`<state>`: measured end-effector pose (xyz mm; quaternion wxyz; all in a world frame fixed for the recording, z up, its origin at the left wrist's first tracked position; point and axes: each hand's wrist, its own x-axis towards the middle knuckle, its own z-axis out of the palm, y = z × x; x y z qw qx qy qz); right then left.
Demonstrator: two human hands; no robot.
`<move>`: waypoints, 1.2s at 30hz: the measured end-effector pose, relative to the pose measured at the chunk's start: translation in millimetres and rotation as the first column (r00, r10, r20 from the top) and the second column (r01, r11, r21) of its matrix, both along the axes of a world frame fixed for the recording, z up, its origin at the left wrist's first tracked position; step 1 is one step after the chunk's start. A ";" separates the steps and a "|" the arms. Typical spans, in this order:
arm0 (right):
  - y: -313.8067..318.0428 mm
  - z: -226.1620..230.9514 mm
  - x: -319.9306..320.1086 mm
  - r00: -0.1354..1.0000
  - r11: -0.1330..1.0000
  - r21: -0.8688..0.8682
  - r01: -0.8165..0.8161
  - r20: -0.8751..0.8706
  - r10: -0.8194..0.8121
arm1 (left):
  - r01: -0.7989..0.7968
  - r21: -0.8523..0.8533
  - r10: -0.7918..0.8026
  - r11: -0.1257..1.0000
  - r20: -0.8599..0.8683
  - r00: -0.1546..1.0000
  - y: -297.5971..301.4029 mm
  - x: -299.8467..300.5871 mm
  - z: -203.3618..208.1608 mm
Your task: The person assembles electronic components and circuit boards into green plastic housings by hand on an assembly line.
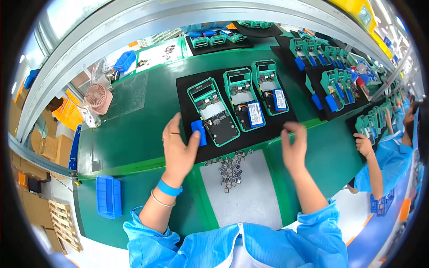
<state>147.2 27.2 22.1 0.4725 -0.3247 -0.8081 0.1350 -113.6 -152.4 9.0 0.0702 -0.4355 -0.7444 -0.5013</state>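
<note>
My left hand (pixel 178 149) is at the left edge of a black mat (pixel 286 120), thumb and fingers apart. Its thumb overlaps a blue battery pack (pixel 199 132) in the view; whether they touch I cannot tell. That pack lies beside the leftmost green device housing (pixel 213 111), wired to it, and the housing's lower bay shows bare. Two more green housings, one in the middle (pixel 243 100) and one at right (pixel 269 87), each hold a battery pack with a white label. My right hand (pixel 295 147), slightly blurred, hovers off the mat's right edge with fingers apart, holding nothing.
Small metallic parts (pixel 231 172) lie heaped on a grey sheet (pixel 250 201) before me. A blue bin (pixel 108 196) stands at left, a pink fan (pixel 97 98) beyond. More housings (pixel 337 89) fill mats at right, where a co-worker's arm (pixel 373 167) reaches in. A metal frame (pixel 187 18) crosses above.
</note>
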 end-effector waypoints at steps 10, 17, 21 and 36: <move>-82.2 -24.3 -8.3 0.777 0.860 -0.202 -0.469 0.369 0.510 | 0.118 -0.315 -0.284 0.942 -0.557 0.780 37.9 14.2 14.0; -103.2 -31.1 -4.7 0.771 0.927 -0.041 -0.373 0.542 0.335 | 0.142 -0.373 -0.359 0.917 -0.613 0.703 23.2 -13.4 17.5; -100.2 -43.1 2.0 0.793 0.937 -0.053 -0.346 0.517 0.323 | 0.149 -0.387 -0.359 0.910 -0.556 0.749 23.8 -9.7 15.2; -63.7 -28.4 18.7 0.872 0.915 -0.322 -0.244 0.340 0.352 | 0.318 -0.192 -0.371 0.928 -0.543 0.754 115.4 60.2 23.3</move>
